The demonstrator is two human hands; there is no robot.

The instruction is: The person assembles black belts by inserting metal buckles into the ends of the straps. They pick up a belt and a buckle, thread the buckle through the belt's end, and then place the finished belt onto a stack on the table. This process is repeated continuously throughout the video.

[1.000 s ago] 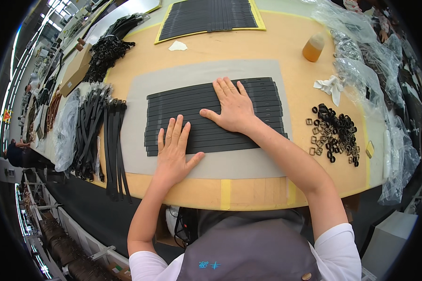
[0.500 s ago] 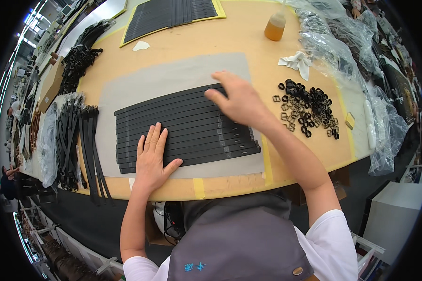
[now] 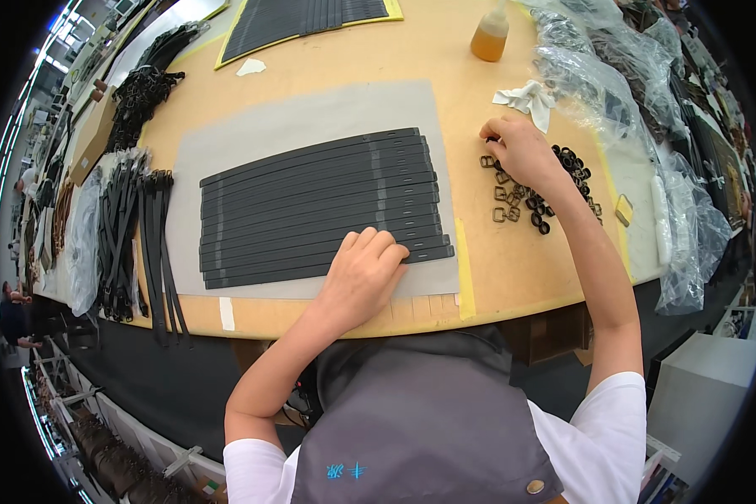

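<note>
Head view is showing a row of black straps (image 3: 302,206) lying side by side on a grey sheet (image 3: 252,126), mid-table. Lining up is looking pretty much done; no hardware is sitting on them yet, with the pile of buckles and loops (image 3: 532,203) waiting at 3 o'clock. They're looking flat, slim and matte, ends slightly staggered, little slots showing at the 3 o'clock end, shiny bands crossing (tape or glare, can't tell). Left hand (image 3: 363,273) is resting at their 5 o'clock edge, fingers curled narrow; can't tell if they're gripping. Right hand (image 3: 522,153), between 2 and 3 o'clock, is narrowing its fingers around a black loop (image 3: 491,140), grip unclear.
</note>
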